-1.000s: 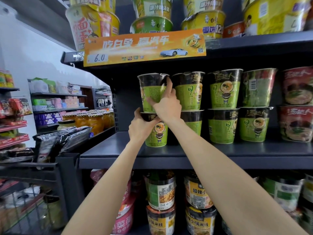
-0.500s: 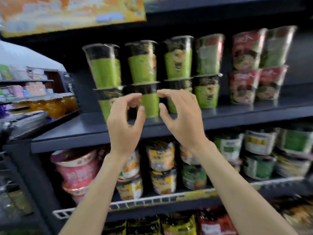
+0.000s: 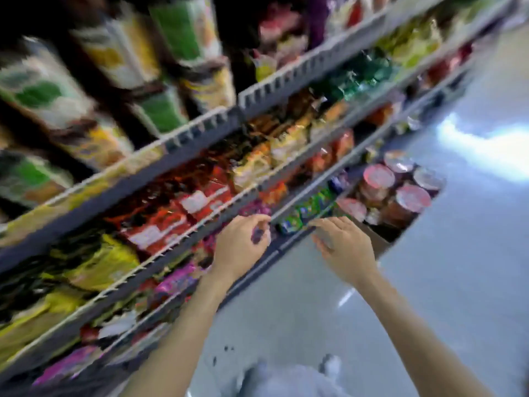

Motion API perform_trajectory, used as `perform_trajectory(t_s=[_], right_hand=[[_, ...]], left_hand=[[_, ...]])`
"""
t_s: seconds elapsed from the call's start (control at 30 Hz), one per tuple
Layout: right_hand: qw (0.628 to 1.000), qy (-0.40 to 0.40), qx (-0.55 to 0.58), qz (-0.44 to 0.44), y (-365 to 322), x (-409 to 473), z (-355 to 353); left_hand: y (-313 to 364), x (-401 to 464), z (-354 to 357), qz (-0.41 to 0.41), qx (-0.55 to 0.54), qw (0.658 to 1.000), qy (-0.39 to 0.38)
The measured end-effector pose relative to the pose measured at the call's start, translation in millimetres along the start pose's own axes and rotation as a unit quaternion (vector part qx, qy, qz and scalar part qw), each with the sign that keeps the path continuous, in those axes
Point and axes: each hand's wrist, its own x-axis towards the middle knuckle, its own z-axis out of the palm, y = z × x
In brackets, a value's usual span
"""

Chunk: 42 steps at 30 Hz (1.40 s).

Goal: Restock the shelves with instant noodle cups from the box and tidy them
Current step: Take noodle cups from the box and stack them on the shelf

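— What's the place like from where you stand?

— A shop aisle, all smeared with motion blur. A pale glossy floor (image 3: pixel 429 282) runs from six o'clock up to three, with a bright glare near two. Tilted shelves (image 3: pixel 200 130) fill the left side, from seven o'clock round to one.

— What's on them?

— Up at ten and eleven o'clock, stacked instant noodle cups (image 3: pixel 45 90) in green, white and yellow. Below them, red and orange snack packets (image 3: pixel 183 207) around the centre, yellow bags (image 3: pixel 100 262) at nine, purple packets (image 3: pixel 174 282) lower down. I can't read any labels.

— And the box?

— At three o'clock, on the floor against the shelf foot: an open cardboard box (image 3: pixel 380 242) with red-lidded noodle cups (image 3: pixel 412 196) standing inside, lids up.

— The hands?

— Both are out in front, near the centre, empty. The left hand (image 3: pixel 240 247) hangs before the lower shelf rail, fingers loosely curled round nothing. The right hand (image 3: pixel 343 247), at about four o'clock from centre, has relaxed fingers reaching toward the box's near edge; I can't tell if it touches.

— Anything else?

— Pale trousers (image 3: pixel 286 379) and a shoe (image 3: pixel 332 365) at six o'clock.
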Motion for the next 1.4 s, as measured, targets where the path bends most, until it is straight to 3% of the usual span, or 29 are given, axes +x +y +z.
perform_trajectory(t_s=[0.1, 0.23, 0.43, 0.57, 0.77, 0.9, 1.03, 1.2, 1.33, 1.4], right_hand=[[0.984, -0.095, -0.01, 0.152, 81, -32, -10], [0.939, -0.13, -0.042, 0.315, 176, -41, -23], [0.901, -0.127, -0.06, 0.41, 329, -5, -3], [0.888, -0.142, -0.065, 0.433, 429, 31, 40], [0.877, -0.255, -0.05, 0.405, 568, 71, 157], [0.889, -0.343, -0.083, 0.29, 648, 58, 263], [0.874, -0.431, -0.08, 0.209, 704, 26, 366], [0.812, -0.55, -0.101, 0.165, 734, -5, 439], [0.798, -0.57, -0.179, 0.079, 738, -15, 471], [0.791, -0.574, -0.189, 0.1, 735, -7, 474]], left_hand=[[29, 33, 81, -0.04, -0.03, 0.989, -0.136], [69, 101, 168, -0.056, -0.022, 0.967, -0.248], [101, 233, 305, -0.045, -0.057, 0.958, -0.278], [92, 312, 405, -0.052, 0.006, 0.928, -0.368], [59, 407, 557, 0.015, 0.11, 0.909, -0.402], [27, 436, 662, 0.023, 0.111, 0.911, -0.398], [-14, 435, 747, 0.037, 0.112, 0.923, -0.367], [-50, 432, 798, 0.083, 0.152, 0.911, -0.374], [-67, 435, 812, 0.113, 0.142, 0.922, -0.341], [-69, 435, 814, 0.136, 0.155, 0.927, -0.312]])
